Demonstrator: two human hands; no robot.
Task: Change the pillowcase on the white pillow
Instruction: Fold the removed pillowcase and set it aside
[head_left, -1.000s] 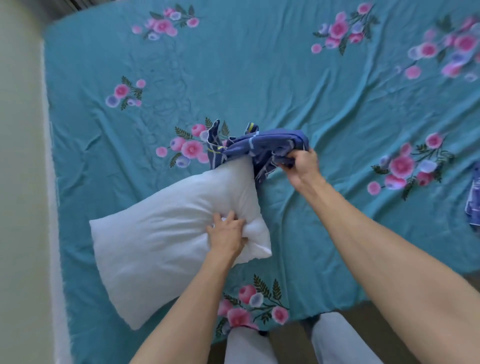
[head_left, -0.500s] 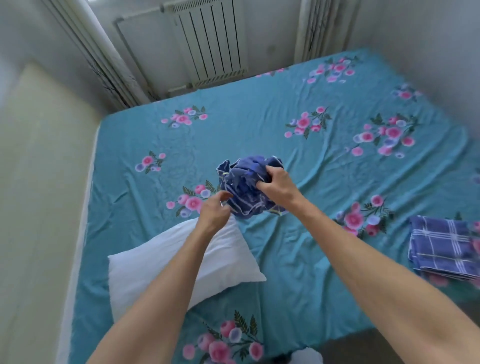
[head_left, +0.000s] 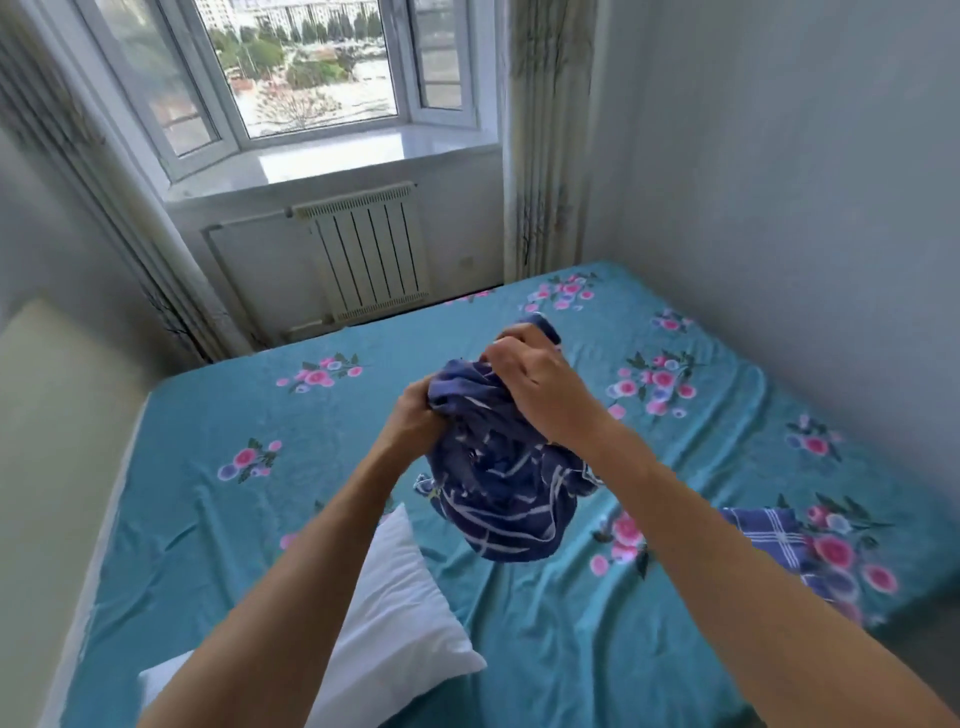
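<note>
We hold the stripped navy pillowcase (head_left: 498, 483) bunched in both hands above the teal floral sheet (head_left: 208, 519).

To do this step well, we should drop the bundle well away from the bare white pillow (head_left: 400, 613), lying near-left, then fetch the folded plaid pillowcase (head_left: 769, 535) at right. Our left hand (head_left: 415, 415) grips the bundle's left side; our right hand (head_left: 530, 379) clutches its top, both arms outstretched.

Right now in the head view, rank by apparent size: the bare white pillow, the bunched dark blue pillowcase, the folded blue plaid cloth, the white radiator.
1. Bare white pillow
2. Bunched dark blue pillowcase; white radiator looks similar but stands farther off, so unranked
3. Folded blue plaid cloth, partly hidden
</note>
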